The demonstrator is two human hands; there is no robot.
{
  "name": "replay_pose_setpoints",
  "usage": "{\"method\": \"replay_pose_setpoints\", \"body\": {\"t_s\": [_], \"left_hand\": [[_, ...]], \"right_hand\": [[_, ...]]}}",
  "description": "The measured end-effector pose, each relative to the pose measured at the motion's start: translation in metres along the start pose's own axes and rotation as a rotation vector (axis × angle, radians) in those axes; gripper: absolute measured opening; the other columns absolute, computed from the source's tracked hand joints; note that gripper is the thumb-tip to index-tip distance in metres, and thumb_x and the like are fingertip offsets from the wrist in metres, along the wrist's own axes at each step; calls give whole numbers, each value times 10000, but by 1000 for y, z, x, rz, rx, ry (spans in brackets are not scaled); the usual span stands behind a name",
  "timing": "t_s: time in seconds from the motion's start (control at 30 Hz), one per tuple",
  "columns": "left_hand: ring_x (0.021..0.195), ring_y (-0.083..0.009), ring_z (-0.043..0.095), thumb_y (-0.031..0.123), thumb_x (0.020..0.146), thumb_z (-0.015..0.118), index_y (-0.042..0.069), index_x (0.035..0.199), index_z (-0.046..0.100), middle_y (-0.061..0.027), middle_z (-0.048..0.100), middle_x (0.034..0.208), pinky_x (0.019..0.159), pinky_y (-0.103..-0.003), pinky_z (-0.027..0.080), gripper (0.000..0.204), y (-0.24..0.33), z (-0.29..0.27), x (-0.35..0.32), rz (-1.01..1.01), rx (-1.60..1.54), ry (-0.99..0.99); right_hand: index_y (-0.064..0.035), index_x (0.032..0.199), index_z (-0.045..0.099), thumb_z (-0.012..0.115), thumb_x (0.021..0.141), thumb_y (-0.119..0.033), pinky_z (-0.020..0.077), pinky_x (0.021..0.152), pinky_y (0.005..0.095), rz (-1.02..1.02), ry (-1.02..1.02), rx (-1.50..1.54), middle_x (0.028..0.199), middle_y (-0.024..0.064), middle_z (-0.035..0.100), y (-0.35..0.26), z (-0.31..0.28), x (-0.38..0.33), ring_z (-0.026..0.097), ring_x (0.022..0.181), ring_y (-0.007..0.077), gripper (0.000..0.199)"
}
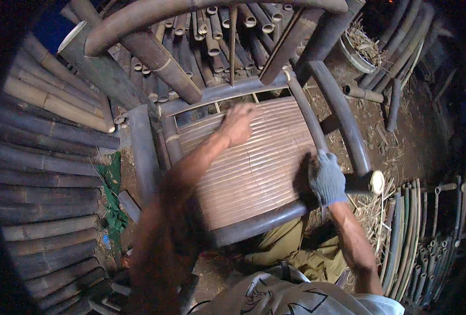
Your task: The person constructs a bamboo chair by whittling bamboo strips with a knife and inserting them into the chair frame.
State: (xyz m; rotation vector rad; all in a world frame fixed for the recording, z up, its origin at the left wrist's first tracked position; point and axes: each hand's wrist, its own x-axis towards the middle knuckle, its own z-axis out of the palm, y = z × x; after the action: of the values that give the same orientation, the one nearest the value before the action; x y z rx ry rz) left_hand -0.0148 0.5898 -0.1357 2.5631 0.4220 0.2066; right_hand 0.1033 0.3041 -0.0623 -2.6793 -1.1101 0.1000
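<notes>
In front of me stands a dark bamboo chair (259,223) with a curved top rail and thick bamboo legs. Narrow pale bamboo slats (254,173) run side by side across its seat frame, and a gap shows at the far side, by the backrest. My bare left hand (237,126) is over the far slats, its fingers curled down and smeared by motion. On the right, my right hand (327,179) wears a grey knit glove and closes round the seat's side rail (309,113); some fingertips are hidden in shadow.
Bamboo poles (49,181) lie stacked along the left, and cut bamboo tubes (212,44) pile up behind the chair. A basin of shavings (361,50) is at the far right. Thin bamboo strips (403,236) stand at the near right. Green cloth (116,194) lies left of the chair.
</notes>
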Motion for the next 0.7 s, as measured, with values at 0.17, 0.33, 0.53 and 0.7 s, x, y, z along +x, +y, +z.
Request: {"method": "replay_pose_setpoints", "body": {"t_s": [0.17,0.33,0.53,0.7], "left_hand": [[1325,-354,404,16,778,595,45,1369,501,-178,446,1399,1106,-471,347,600,52,3,-59,-31,241,-107],[1308,-369,422,89,804,581,-59,1351,449,-214,455,1366,1087,-465,372,582,-1,-23,-61,-427,381,-40],[1307,-397,454,169,802,572,-76,1358,441,-256,461,1395,1115,-456,361,621,-34,-43,-53,-491,231,-177],[1257,-374,525,488,805,647,-24,1245,614,-250,534,1358,1054,-466,423,676,-19,-65,-49,-468,258,-204]], "right_hand": [[-41,1083,636,645,879,-355,462,853,475,-336,4,167,970,195,620,-26,16,-95,590,929,386,374],[-47,953,661,638,871,-314,491,765,495,-209,-5,103,892,202,640,-96,73,-68,622,851,391,280],[14,885,675,543,913,-254,529,695,483,-203,-227,292,890,243,677,-99,87,-38,683,824,397,299],[67,1004,605,534,978,-323,509,753,445,389,-802,1083,922,283,664,-94,10,-26,644,855,416,397]]}}
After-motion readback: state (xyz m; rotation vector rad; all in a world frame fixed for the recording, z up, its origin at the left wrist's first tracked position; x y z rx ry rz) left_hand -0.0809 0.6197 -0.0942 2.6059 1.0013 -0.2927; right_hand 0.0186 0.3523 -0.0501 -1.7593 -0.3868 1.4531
